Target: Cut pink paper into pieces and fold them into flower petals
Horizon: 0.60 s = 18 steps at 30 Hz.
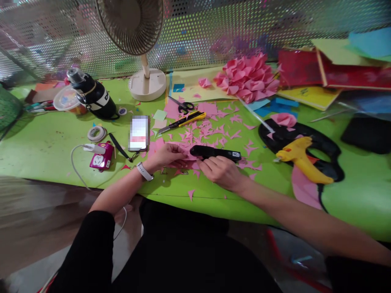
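Pink paper [192,158] lies between my two hands, low over the front of the green table. My left hand [171,156], with a white watch band on its wrist, pinches the paper's left side. At the paper's right edge, the fingertips of my right hand [219,171] are closed; they partly hide what they grip. A black stapler [217,152] is just beyond my right hand, its rounded end near the left fingertips. Small pointed pink scraps [201,132] are strewn around both hands. Behind them lie a yellow and black box cutter [186,120] and black scissors [185,107].
A phone [139,133], tape roll [97,133] and pink power adapter [102,156] lie left. A black bottle [96,97] and fan [147,84] stand behind. Right are a pink paper flower ball [249,77] and yellow glue gun [301,158]. The table's front edge [195,205] is close.
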Tool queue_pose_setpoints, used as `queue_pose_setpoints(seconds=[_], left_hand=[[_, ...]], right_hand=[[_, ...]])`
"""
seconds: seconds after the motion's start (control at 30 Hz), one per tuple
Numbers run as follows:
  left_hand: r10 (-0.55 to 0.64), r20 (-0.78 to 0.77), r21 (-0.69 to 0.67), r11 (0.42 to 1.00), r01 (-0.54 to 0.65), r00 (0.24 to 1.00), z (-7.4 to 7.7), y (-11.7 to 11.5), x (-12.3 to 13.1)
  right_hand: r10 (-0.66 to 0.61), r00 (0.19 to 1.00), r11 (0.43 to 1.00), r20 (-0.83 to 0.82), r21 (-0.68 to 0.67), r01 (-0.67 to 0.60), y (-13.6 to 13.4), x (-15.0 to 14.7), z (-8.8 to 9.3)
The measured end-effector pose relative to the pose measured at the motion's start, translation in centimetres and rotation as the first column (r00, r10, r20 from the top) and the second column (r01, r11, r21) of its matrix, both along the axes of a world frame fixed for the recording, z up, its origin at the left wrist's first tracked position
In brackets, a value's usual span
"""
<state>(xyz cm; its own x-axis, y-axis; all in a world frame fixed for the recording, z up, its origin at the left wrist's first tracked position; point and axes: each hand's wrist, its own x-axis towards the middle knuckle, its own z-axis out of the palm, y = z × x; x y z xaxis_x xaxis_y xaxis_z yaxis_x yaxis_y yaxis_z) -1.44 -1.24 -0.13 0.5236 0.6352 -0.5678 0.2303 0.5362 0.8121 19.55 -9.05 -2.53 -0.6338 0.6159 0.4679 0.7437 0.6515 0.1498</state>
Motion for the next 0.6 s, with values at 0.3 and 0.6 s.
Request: queue_pose_setpoints(seconds=[0.3, 0.6], left_hand=[[0.031, 0.006, 0.059, 0.998, -0.031, 0.999, 0.1, -0.2, 0.5], [0.036, 0.090, 0.080, 0.996, -0.043, 0.995, -0.9, -0.1, 0.3]], right_hand=[[-0.001, 0.999, 0.994, 0.051, 0.105, -0.005, 0.0, 0.2, 0.2], [-0.044, 0.976, 0.997, -0.214, 0.051, 0.056, -0.1, 2.3, 1.1]])
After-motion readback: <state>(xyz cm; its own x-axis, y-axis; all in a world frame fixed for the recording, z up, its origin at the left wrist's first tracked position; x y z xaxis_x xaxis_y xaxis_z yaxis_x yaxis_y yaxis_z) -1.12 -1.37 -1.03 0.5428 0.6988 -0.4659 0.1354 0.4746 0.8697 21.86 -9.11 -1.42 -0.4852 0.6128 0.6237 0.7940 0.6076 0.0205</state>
